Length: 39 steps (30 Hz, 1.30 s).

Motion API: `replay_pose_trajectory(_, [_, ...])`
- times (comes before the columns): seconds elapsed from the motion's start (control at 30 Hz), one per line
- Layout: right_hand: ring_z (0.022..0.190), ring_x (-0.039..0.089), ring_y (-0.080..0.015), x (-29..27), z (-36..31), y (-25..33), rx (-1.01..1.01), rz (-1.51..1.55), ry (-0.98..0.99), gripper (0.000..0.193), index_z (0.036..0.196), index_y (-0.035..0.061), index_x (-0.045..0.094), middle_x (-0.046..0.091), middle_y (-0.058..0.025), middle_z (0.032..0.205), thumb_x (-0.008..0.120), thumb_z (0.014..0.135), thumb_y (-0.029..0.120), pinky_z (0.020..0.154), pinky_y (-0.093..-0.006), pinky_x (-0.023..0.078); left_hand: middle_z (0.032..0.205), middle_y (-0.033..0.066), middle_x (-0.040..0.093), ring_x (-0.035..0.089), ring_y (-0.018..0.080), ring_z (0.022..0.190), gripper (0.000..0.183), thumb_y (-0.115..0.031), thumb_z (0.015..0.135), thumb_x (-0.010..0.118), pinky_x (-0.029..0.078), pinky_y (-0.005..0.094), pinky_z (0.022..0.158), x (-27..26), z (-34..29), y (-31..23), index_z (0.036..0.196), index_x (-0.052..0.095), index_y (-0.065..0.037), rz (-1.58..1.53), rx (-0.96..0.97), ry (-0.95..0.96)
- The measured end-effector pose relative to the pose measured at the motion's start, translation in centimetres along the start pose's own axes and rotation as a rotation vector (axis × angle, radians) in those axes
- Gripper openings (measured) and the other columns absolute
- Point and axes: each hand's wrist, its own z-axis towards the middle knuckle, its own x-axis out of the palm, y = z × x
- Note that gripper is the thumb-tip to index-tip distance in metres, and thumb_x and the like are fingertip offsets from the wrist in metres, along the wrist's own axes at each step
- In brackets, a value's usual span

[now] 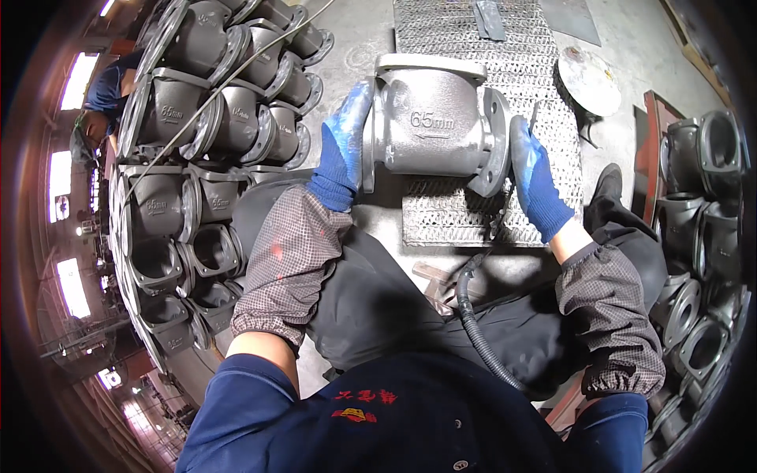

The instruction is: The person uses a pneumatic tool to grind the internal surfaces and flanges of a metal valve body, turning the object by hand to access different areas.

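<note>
A grey cast-metal valve body [434, 118] with a square top flange and round end flanges is held level in front of me, over the near part of a textured metal work surface [544, 47]. My left hand [345, 146], in a blue work glove, presses against its left flange, with the thumb side toward me. On the opposite side, my gloved right hand [536, 177] lies along the right flange, fingers pointing away. The valve body sits between both palms. A thin dark rod-like thing stands by the right fingertips; I cannot make out what it is.
Stacked valve bodies [236, 118] rise at the left, with a thin hose [229, 83] across them. More castings [682, 229] stand at the right. A round stool [590, 81] is beyond the work surface. A ribbed hose [473, 323] crosses my lap. Another person [102, 102] is far left.
</note>
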Motion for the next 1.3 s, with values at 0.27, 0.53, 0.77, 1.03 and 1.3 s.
replay_pose_trajectory(0.27, [0.067, 0.060, -0.0217, 0.7, 0.8, 0.4, 0.214, 0.298, -0.031, 0.055, 0.112, 0.0037, 0.053, 0.059, -0.0122, 0.087, 0.041, 0.091, 0.053, 0.055, -0.0343, 0.053, 0.099, 0.0122, 0.064, 0.062, 0.0137, 0.087, 0.041, -0.032, 0.097, 0.043, 0.050, 0.0251, 0.075, 0.4, 0.3, -0.1, 0.115, 0.056, 0.002, 0.201, 0.115, -0.176])
replay_pose_trajectory(0.53, [0.092, 0.059, -0.0169, -0.5, 1.3, -0.3, 0.146, 0.309, 0.071, 0.056, 0.128, 0.0034, 0.046, 0.058, -0.0085, 0.110, 0.038, 0.095, 0.047, 0.080, -0.0290, 0.048, 0.103, 0.0111, 0.062, 0.061, 0.0145, 0.088, 0.043, -0.032, 0.096, 0.043, 0.050, 0.0249, 0.074, 2.0, 0.2, -0.7, 0.120, 0.052, 0.003, -1.270, -0.894, -0.101])
replay_pose_trajectory(0.77, [0.080, 0.061, -0.0155, -0.5, 1.1, -1.3, 0.084, 0.268, -0.008, 0.050, 0.118, 0.0009, 0.052, 0.061, -0.0087, 0.098, 0.040, 0.095, 0.043, 0.070, -0.0276, 0.051, 0.108, 0.0109, 0.061, 0.060, 0.0163, 0.092, 0.048, -0.037, 0.093, 0.049, 0.050, 0.0267, 0.077, 1.9, 1.1, -1.2, 0.122, 0.052, 0.000, -1.236, -0.972, -0.088])
replay_pose_trajectory(1.03, [0.070, 0.054, -0.0096, -0.7, -0.9, 0.5, 0.176, 0.286, -0.052, 0.044, 0.101, 0.0003, 0.060, 0.060, -0.0038, 0.079, 0.047, 0.093, 0.042, 0.064, -0.0252, 0.046, 0.123, 0.0109, 0.054, 0.054, 0.0171, 0.109, 0.040, -0.026, 0.095, 0.046, 0.043, 0.0277, 0.094, 3.7, -1.5, 1.0, 0.125, 0.049, 0.000, -0.936, -0.674, 0.008])
replay_pose_trajectory(1.3, [0.100, 0.056, -0.0182, -5.8, -1.2, -4.4, -0.182, 0.021, 0.026, 0.046, 0.127, -0.0048, 0.042, 0.054, -0.0136, 0.114, 0.037, 0.098, 0.031, 0.087, -0.0282, 0.044, 0.127, 0.0100, 0.050, 0.049, 0.0160, 0.114, 0.040, -0.024, 0.096, 0.045, 0.039, 0.0276, 0.099, 5.6, -1.8, -0.7, 0.128, 0.046, 0.000, -1.055, -0.804, 0.048])
